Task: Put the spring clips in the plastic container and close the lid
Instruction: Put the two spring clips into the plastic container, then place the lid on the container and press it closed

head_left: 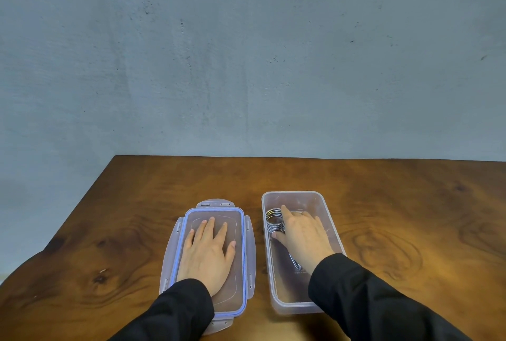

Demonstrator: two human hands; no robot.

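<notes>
A clear plastic container stands open on the wooden table, right of centre. Inside it lie metal spring clips, a coil at the far left end and a wire handle running toward me. My right hand is down inside the container, its fingers resting on the clips; whether they grip is hidden. The lid, clear with a blue seal and side latches, lies flat on the table to the left. My left hand rests palm-down on the lid with its fingers spread.
The brown wooden table stretches far to the right and back. Its left edge runs diagonally from the far corner toward me. A grey wall stands directly behind the table.
</notes>
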